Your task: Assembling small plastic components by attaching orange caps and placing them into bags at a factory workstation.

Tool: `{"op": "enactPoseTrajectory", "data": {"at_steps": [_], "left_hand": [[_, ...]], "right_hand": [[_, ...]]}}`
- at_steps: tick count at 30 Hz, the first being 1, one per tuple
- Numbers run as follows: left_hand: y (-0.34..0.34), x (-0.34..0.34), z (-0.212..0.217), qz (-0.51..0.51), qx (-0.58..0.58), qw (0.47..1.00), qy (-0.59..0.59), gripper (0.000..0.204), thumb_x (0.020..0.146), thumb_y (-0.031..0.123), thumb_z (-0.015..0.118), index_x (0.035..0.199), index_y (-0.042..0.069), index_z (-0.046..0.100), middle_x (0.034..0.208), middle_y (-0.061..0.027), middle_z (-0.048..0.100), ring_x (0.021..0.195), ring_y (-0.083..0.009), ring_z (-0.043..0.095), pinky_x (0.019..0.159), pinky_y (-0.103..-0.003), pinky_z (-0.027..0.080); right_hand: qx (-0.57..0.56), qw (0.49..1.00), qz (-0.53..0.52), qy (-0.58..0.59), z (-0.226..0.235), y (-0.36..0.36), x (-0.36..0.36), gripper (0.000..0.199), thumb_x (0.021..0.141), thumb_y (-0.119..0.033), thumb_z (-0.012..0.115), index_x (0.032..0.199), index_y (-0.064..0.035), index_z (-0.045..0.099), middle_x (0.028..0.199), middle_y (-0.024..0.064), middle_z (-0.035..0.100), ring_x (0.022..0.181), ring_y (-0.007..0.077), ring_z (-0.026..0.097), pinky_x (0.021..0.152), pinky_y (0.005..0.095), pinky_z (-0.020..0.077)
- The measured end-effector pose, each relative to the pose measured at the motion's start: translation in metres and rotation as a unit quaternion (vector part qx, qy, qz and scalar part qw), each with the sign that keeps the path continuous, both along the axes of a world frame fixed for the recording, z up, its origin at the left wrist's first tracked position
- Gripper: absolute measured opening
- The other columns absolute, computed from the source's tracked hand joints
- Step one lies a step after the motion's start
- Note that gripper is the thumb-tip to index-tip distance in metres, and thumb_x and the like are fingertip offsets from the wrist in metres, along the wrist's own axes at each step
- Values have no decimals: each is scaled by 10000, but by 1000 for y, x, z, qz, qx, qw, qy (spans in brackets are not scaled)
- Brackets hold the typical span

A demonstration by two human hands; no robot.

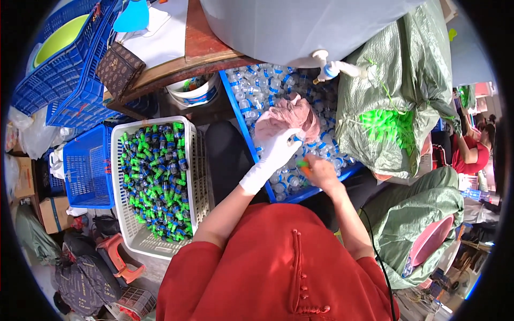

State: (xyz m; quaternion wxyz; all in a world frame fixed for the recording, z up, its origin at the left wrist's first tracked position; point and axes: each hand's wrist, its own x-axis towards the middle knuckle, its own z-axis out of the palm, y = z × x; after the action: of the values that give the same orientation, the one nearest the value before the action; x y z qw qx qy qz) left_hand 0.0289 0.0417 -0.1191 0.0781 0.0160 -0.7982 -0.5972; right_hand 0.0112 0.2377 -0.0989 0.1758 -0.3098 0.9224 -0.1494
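Note:
My left hand (pixel 279 152), in a white glove, is closed with thumb and fingertips together around what looks like a small clear plastic bottle (pixel 297 138), mostly hidden by the fingers. My bare right hand (pixel 323 173) is closed on a small green and orange piece (pixel 304 165), slightly blurred, just below and right of the left hand. Both hands are over a blue bin (pixel 240 108) full of small clear bottles with blue bands (pixel 256 79). A crumpled pink cloth (pixel 286 114) lies on the bottles just beyond my left hand.
Left stands a white basket (pixel 200 171) of green-topped dark bottles (pixel 155 176), beside a blue crate (pixel 88 176). Right, a woven sack (pixel 358 144) holds bright green pieces (pixel 388 127). A grey tank (pixel 300 27) with a tap (pixel 329 69) overhangs the bin. Another person (pixel 474 152) sits far right.

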Motion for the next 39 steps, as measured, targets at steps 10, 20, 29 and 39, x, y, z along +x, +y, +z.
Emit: {"op": "enactPoseTrajectory", "data": {"at_steps": [10,20,29,39], "left_hand": [[-31,-69,109,15,181,983,8,419,880,98,654,1279,46,538,1086,-76,644,942,-144,609,836,-274,482],[-26,-80,101,48,173,981,66,401,797,120,731,1161,34,588,1036,-150,650,879,-245,662,770,-321,523],[-30,-82,97,63,130,986,88,408,784,122,740,1149,18,589,1054,-159,647,927,-273,653,810,-337,516],[-30,-82,95,62,130,987,71,417,778,119,732,1156,20,584,1051,-168,647,924,-288,652,812,-344,517]], "right_hand": [[-395,898,-189,34,176,-1,-74,292,910,-90,652,1194,-44,606,859,-22,600,746,43,524,671,200,432],[-374,909,-155,98,180,-42,-114,297,931,-115,629,1212,-19,613,781,-19,589,687,40,517,617,207,437],[-356,918,-163,57,171,-41,-120,305,938,-144,624,1215,-17,618,737,-14,597,654,44,520,606,204,435],[-407,889,-150,148,186,-44,-107,325,944,-121,603,1254,-25,594,770,7,615,686,54,543,628,219,457]]}}
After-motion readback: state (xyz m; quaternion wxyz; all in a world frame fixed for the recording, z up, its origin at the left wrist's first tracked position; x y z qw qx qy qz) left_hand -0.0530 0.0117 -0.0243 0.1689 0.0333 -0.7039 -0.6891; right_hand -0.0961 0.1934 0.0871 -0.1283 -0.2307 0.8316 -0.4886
